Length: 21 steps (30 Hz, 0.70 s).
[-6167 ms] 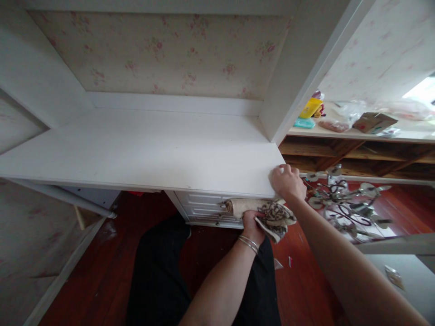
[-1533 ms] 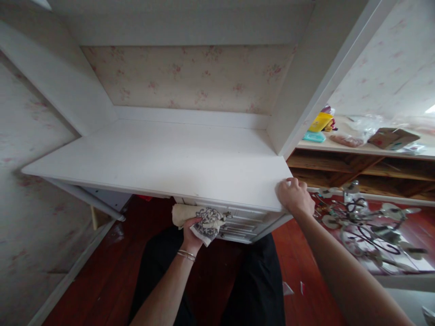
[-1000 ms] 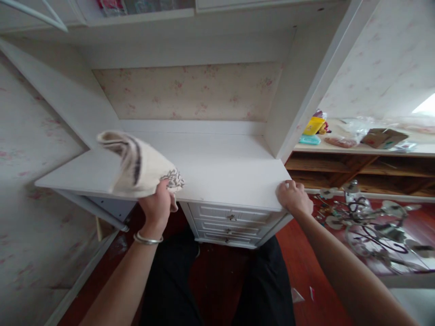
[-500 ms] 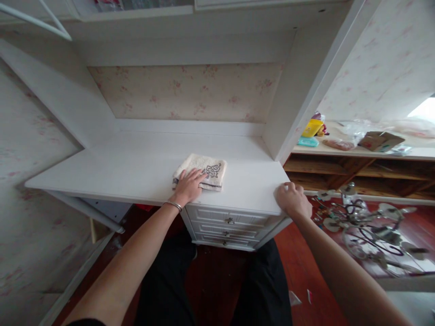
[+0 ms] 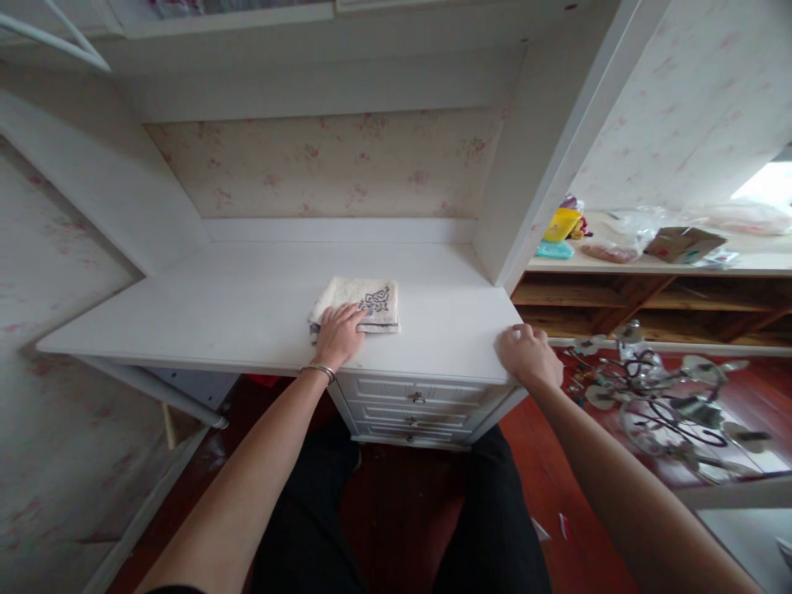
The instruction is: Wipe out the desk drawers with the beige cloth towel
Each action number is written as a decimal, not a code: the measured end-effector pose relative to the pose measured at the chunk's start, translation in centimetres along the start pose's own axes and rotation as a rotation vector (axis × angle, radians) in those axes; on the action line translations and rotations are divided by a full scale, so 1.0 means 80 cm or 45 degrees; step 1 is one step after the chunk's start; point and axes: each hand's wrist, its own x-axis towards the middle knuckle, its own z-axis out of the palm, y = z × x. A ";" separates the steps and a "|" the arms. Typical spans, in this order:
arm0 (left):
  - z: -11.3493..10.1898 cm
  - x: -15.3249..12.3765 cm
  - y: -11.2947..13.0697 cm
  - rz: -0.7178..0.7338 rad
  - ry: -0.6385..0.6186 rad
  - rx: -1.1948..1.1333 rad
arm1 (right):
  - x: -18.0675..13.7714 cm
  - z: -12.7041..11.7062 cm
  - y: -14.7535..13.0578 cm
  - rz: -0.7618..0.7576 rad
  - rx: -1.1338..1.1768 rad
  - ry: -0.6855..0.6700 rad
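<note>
A folded cream cloth (image 5: 365, 299) with a dark pattern lies flat on the white desk top (image 5: 235, 305). My left hand (image 5: 337, 336) rests palm down on the cloth's near left corner, fingers stretched out, a bangle on the wrist. My right hand (image 5: 525, 356) curls over the desk's front right corner, fingers bent round the edge.
White drawers (image 5: 417, 406) sit under the desk's right half. An upright white panel (image 5: 532, 157) bounds the desk on the right. Beyond it a wooden shelf (image 5: 656, 264) holds a yellow box, bags and a carton. A metal chandelier (image 5: 668, 396) lies on the red floor.
My left hand brought the cloth up from the drawer fronts, laid it flat on the desk top and now presses on it. My right hand stayed on the corner.
</note>
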 end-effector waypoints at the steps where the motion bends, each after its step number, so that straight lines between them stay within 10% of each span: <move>1: 0.001 0.000 0.000 -0.001 0.003 0.001 | 0.000 0.000 0.000 -0.001 0.002 0.004; 21: -0.023 -0.032 -0.016 0.271 0.223 -0.206 | 0.001 0.000 0.005 -0.021 0.007 0.016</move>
